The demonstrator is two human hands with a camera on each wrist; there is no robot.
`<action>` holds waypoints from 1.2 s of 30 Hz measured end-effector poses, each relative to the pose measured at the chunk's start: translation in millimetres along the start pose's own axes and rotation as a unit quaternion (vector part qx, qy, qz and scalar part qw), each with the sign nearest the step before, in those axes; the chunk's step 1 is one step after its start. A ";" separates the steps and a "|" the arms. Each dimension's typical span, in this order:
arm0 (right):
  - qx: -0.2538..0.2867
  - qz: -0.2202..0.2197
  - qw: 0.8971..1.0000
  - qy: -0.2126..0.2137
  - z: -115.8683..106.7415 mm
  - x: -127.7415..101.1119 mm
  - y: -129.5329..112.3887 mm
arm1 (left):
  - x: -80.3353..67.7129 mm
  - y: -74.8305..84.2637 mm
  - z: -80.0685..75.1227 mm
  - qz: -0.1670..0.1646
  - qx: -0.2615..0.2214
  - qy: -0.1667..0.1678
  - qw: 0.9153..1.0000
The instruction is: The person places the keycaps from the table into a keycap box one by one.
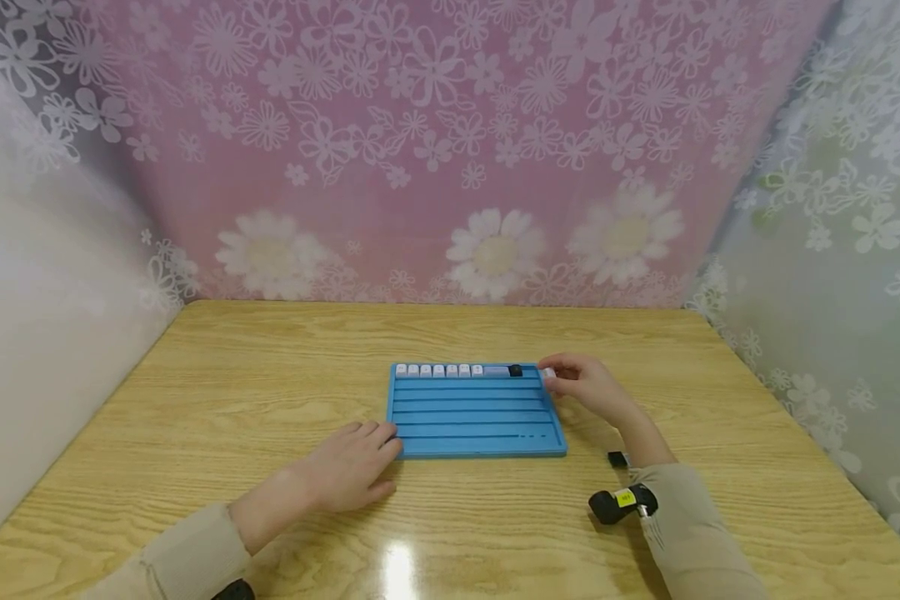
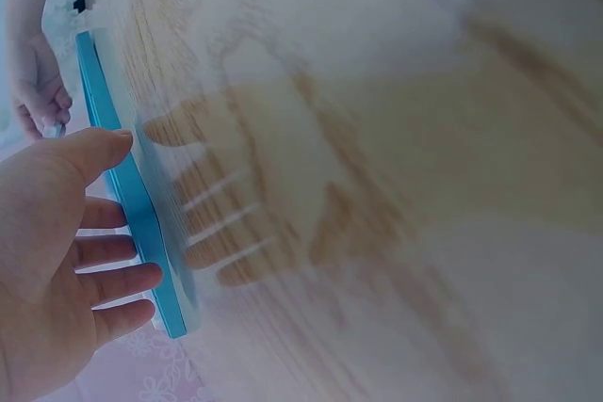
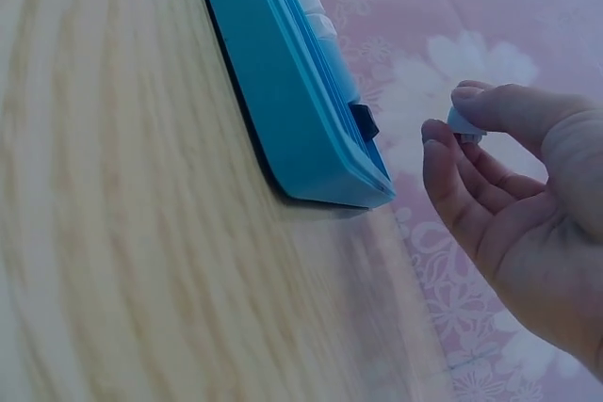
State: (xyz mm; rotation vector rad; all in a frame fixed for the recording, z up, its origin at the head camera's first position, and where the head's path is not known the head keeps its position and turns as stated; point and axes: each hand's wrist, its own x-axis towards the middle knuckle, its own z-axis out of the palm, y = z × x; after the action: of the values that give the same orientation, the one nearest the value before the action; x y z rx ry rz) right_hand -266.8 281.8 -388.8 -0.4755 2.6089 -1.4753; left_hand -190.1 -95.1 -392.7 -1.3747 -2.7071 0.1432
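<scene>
**Right hand pinches a white keycap at the tray's far right corner; left hand rests flat at its near left corner**

Head view: the left hand lies palm down on the table, fingers straight and relaxed, their tips touching the near left corner of the blue tray. The forearm runs in from the lower left in a beige sleeve. The right hand reaches in from the lower right, wrist bent, fingers curled, pinching a small white keycap just beside the tray's far right corner. A row of white keycaps fills the left part of the tray's far groove, with a black keycap near its right end. The other grooves look bare. Another small black piece lies on the table beside the right forearm.

Left wrist view: the left hand is spread open, fingers straight and slightly apart, holding nothing, fingertips at the edge of the tray. The right hand shows beyond, at the tray's far end.

Right wrist view: the right hand grips the keycap between thumb and forefinger, the other fingers loosely curled below. The keycap is off the table, near the corner of the tray but apart from it. The black keycap sits in the groove at that corner.
</scene>
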 end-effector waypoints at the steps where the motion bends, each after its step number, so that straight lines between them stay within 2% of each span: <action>1: -0.002 0.002 1.000 -0.003 0.4 0.4 -0.2 | 0.0 0.0 -0.4 0.000 0.000 0.000 1.000; 6: -0.030 0.005 0.999 -0.014 2.7 1.4 -1.6 | -0.5 -0.1 -0.6 0.003 0.001 0.005 1.000; 13: -0.040 -0.002 0.999 -0.027 4.8 3.6 1.7 | -0.2 -0.6 0.8 0.001 -0.002 0.005 1.000; 23: 0.002 0.031 0.999 -0.017 6.2 2.9 -1.8 | -0.2 -0.5 -0.3 -0.001 0.000 0.000 1.000; 30: -0.013 0.015 1.000 0.001 5.8 5.1 -0.9 | 0.3 -1.0 -0.9 -0.005 0.001 -0.006 1.000; 36: 0.012 0.020 1.000 -0.008 5.8 8.4 3.9 | 0.0 -1.0 0.9 -0.006 -0.004 -0.009 1.000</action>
State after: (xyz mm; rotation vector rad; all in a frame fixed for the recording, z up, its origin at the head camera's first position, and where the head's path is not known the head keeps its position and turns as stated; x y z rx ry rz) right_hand -274.1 276.2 -394.6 -0.4281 2.5701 -1.4831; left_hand -191.0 -95.7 -393.5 -1.3661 -2.7336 0.1458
